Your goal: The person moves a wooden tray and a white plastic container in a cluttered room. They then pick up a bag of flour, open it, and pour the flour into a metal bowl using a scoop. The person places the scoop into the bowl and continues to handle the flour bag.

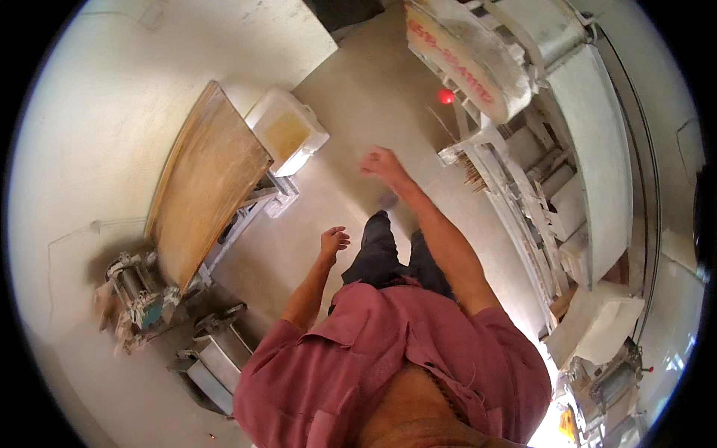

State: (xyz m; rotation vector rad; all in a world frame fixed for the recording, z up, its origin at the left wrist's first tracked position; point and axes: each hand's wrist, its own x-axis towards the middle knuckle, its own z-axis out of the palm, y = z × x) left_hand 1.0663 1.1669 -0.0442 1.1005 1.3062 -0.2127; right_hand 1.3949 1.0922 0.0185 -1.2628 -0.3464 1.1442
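Observation:
My left hand [334, 242] hangs beside my left leg, its fingers loosely bent and apart, with nothing in them. Farther forward, my right hand [382, 165] is raised over the floor. Its fingers curl inward and are smeared, so whether they are closed cannot be told, and no object shows in it. Neither hand touches anything. Nearest to them on the left are a wooden-topped table [213, 183] and a white box [287, 131] with something yellowish inside.
Along the right stands a long whitish machine [515, 201] with a slatted frame. A red round knob [446, 96] sticks out near its far end. Small metal machinery [138, 291] sits at the left wall, with a metal box-like unit [216, 362] closer to me. Pale floor [351, 89] runs between.

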